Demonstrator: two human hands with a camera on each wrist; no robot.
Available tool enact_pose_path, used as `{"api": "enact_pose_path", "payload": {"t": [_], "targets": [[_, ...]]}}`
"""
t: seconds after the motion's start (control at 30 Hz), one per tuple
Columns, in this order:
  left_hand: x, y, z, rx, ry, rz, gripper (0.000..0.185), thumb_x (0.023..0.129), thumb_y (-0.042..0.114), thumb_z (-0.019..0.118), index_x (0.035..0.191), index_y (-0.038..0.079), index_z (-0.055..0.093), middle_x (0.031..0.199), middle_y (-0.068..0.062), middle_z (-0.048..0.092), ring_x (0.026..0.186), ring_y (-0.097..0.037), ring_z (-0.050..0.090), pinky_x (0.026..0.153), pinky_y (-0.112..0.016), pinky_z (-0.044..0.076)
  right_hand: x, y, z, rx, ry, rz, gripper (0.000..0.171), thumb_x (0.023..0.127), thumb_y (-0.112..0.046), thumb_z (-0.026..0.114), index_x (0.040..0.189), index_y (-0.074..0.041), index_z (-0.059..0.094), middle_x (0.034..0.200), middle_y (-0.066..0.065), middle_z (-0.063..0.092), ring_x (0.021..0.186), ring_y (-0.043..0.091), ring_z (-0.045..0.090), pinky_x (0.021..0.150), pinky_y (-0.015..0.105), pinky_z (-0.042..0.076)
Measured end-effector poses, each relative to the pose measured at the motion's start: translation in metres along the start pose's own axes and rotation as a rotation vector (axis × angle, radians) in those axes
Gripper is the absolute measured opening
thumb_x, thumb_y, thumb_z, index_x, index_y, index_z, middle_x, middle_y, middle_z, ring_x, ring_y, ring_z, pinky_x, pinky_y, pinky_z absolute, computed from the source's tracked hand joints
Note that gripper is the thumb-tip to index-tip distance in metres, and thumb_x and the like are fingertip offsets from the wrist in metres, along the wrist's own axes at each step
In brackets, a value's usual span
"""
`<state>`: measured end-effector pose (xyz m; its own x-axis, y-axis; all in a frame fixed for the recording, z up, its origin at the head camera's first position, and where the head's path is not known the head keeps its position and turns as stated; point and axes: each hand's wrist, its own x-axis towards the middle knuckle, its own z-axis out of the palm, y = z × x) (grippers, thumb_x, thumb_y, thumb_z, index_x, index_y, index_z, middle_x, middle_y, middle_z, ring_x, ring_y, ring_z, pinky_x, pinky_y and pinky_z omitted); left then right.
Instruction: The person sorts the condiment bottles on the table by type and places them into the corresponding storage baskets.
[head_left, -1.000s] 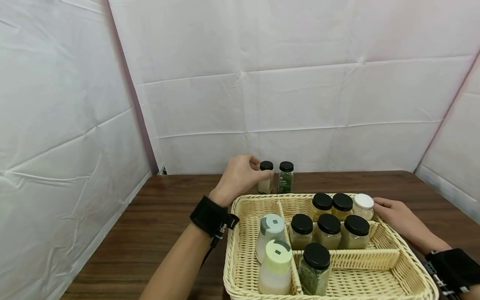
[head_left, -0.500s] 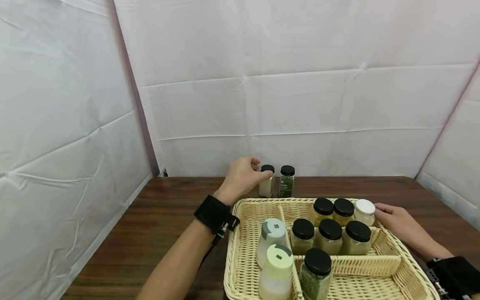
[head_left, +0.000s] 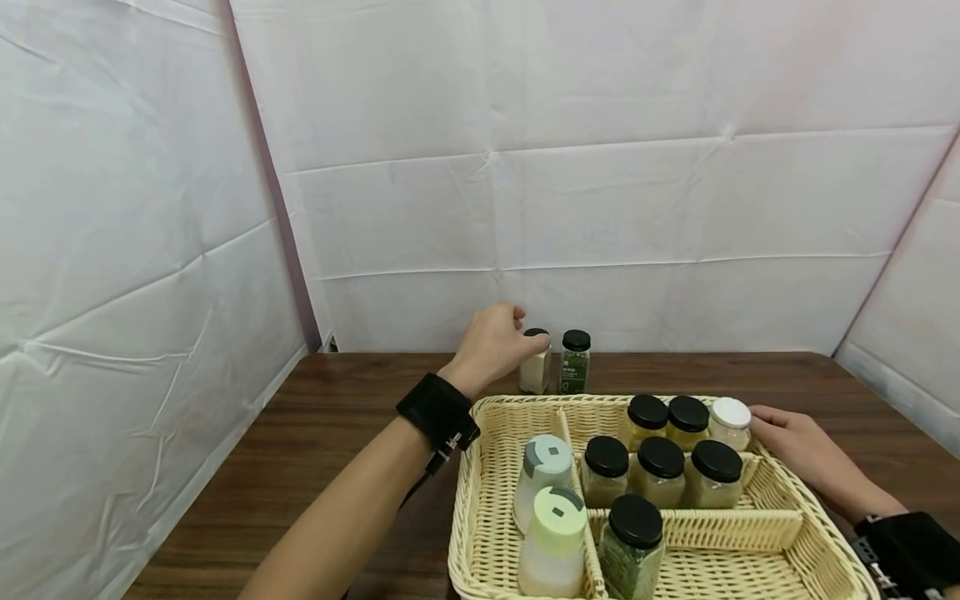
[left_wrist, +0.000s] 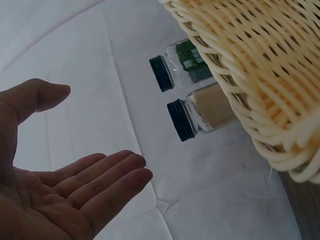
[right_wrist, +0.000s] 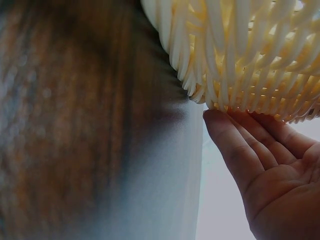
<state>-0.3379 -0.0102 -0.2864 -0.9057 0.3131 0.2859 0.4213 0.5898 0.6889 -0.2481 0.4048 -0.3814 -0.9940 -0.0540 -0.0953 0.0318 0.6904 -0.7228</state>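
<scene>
My left hand (head_left: 491, 348) is beside a small glass jar (head_left: 536, 375) of pale powder with a black lid, at the back of the wooden table. In the left wrist view the fingers and thumb are spread apart, with a gap between them and the powder jar (left_wrist: 215, 106). Just right of it stands a second jar (head_left: 575, 372) with green contents and a green label. My right hand (head_left: 806, 454) rests on the right side of the wicker basket (head_left: 463, 508); in the right wrist view its extended fingertips (right_wrist: 216, 118) touch the woven wall.
The divided basket carries several black-lidded jars (head_left: 661, 471), a white-lidded jar (head_left: 729, 421), and two squat bottles with grey (head_left: 543, 475) and light-green tops (head_left: 553, 542). White sheeting (head_left: 600, 208) hangs behind the table (head_left: 330, 450) and at both sides.
My left hand has risen slightly and shifted a little right by the powder jar. The head view has tilted slightly. Both back jars, the basket and my right hand stay in place.
</scene>
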Motion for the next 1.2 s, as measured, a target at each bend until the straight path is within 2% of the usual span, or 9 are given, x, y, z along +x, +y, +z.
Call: {"api": "enact_pose_path", "payload": {"t": [0.07,0.13,0.3,0.47,0.53,0.6,0.7,1.0,1.2], "targets": [[0.003,0.0,0.001,0.015,-0.004,0.008,0.055,0.097,0.024,0.072,0.143,-0.004,0.059,0.093,-0.016,0.07,0.058,-0.011,0.043,0.067,-0.028,0.041,0.0,0.0,0.0,0.002,-0.001,0.003,0.09,0.112,-0.062,0.033,0.161,0.013,0.025,0.158,0.044,0.027,0.142,0.065,0.029,0.105,0.068,0.039],[0.005,0.0,0.002,0.034,-0.005,0.012,0.056,0.097,0.023,0.072,0.144,-0.005,0.058,0.094,-0.018,0.07,0.056,-0.011,0.04,0.067,-0.028,0.041,0.0,0.0,0.0,-0.001,0.001,0.002,0.088,0.113,-0.06,0.032,0.16,0.013,0.025,0.157,0.045,0.029,0.142,0.065,0.03,0.105,0.068,0.04],[0.009,-0.002,0.003,0.083,0.014,0.007,0.055,0.096,0.023,0.073,0.141,-0.006,0.06,0.111,-0.02,0.071,0.064,-0.014,0.05,0.073,-0.03,0.047,0.001,0.0,-0.001,0.0,0.002,0.0,0.083,0.115,-0.054,0.031,0.159,0.016,0.025,0.156,0.046,0.03,0.141,0.066,0.031,0.104,0.067,0.041],[0.012,-0.006,0.005,0.098,0.023,-0.003,0.051,0.095,0.022,0.074,0.136,-0.006,0.062,0.087,-0.01,0.063,0.064,-0.015,0.047,0.069,-0.029,0.044,0.001,-0.001,-0.002,-0.014,0.005,-0.003,0.082,0.115,-0.054,0.031,0.159,0.014,0.027,0.155,0.045,0.032,0.14,0.065,0.033,0.103,0.067,0.042],[0.015,-0.007,0.007,0.108,0.027,-0.003,0.037,0.095,0.022,0.074,0.121,-0.003,0.066,0.075,-0.003,0.05,0.061,-0.013,0.04,0.064,-0.028,0.038,0.002,-0.001,-0.002,-0.024,0.009,-0.002,0.082,0.115,-0.055,0.031,0.159,0.014,0.029,0.155,0.044,0.034,0.139,0.065,0.034,0.102,0.067,0.043],[0.018,-0.008,0.008,0.117,0.032,-0.006,0.024,0.094,0.022,0.075,0.102,0.003,0.063,0.071,0.002,0.037,0.059,-0.012,0.033,0.06,-0.027,0.032,0.002,-0.001,-0.003,-0.022,0.007,0.002,0.082,0.115,-0.055,0.031,0.159,0.014,0.029,0.155,0.044,0.033,0.14,0.065,0.034,0.102,0.067,0.042],[0.023,-0.01,0.01,0.133,0.028,-0.016,0.032,0.093,0.023,0.075,0.085,0.01,0.048,0.071,0.003,0.027,0.058,-0.012,0.027,0.057,-0.028,0.025,0.002,-0.001,-0.003,-0.026,0.004,0.006,0.081,0.115,-0.055,0.03,0.159,0.014,0.029,0.155,0.044,0.034,0.139,0.064,0.035,0.102,0.066,0.043],[0.032,-0.018,0.013,0.16,0.027,-0.057,0.042,0.093,0.031,0.08,0.077,0.013,0.045,0.067,0.002,0.032,0.056,-0.015,0.034,0.055,-0.028,0.029,0.0,0.0,-0.001,-0.021,0.002,0.0,0.084,0.113,-0.059,0.032,0.159,0.012,0.031,0.155,0.043,0.035,0.139,0.063,0.036,0.102,0.066,0.043],[0.035,-0.019,0.014,0.17,0.03,-0.054,0.046,0.093,0.031,0.08,0.072,0.014,0.043,0.063,0.002,0.033,0.054,-0.016,0.036,0.054,-0.028,0.03,0.0,0.001,-0.003,-0.03,0.011,-0.002,0.081,0.114,-0.056,0.031,0.158,0.012,0.033,0.151,0.041,0.043,0.136,0.061,0.043,0.098,0.062,0.048]]}}
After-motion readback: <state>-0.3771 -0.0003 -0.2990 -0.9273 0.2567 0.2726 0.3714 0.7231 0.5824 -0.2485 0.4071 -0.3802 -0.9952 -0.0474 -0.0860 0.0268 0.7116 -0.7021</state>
